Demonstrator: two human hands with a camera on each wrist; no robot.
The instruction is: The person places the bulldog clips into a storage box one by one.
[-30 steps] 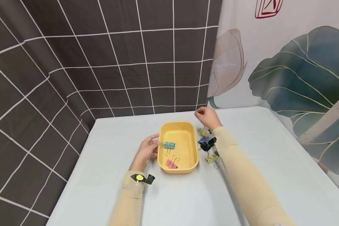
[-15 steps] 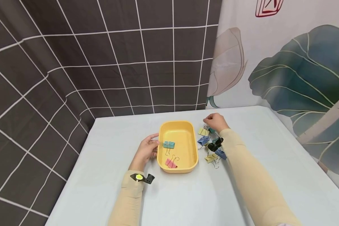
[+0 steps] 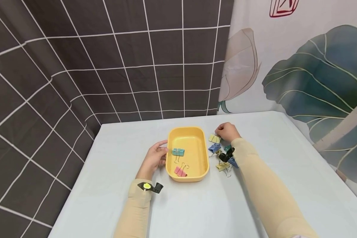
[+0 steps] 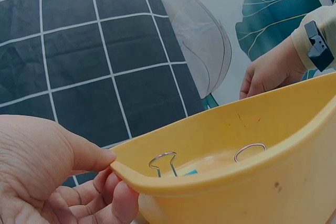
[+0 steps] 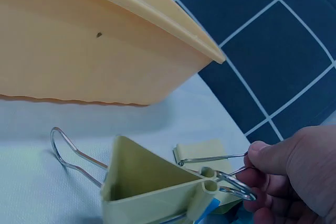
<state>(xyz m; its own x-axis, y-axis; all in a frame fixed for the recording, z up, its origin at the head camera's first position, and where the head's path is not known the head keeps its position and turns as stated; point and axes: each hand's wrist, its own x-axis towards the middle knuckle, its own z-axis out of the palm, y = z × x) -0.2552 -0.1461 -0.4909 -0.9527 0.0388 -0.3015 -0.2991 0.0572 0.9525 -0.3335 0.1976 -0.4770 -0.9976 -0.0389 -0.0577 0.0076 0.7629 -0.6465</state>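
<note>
My left hand (image 3: pixel 152 159) holds the left side of a yellow plastic tub (image 3: pixel 194 145); in the left wrist view the thumb lies on the rim (image 4: pixel 173 183) with fingers below it. Inside the tub lie a teal binder clip (image 3: pixel 178 152) and a pink binder clip (image 3: pixel 180 172). To the tub's right, my right hand (image 3: pixel 228 131) pinches the wire handles of a pale yellow binder clip (image 5: pixel 202 151), which sits on the table at the far end of a small pile. A nearer yellow binder clip (image 5: pixel 149 182) partly covers it in the right wrist view.
Blue binder clips (image 3: pixel 215 147), a green clip (image 3: pixel 227 148) and another yellow clip (image 3: pixel 222 166) lie close together beside the tub, partly under the right wrist. A white cloth covers the table (image 3: pixel 122 142). A dark grid curtain (image 3: pixel 131 59) hangs behind.
My right hand has moved right and then down from beyond the pile, and its fingertips now meet the yellow clip's handles. The left hand and tub have stayed put.
</note>
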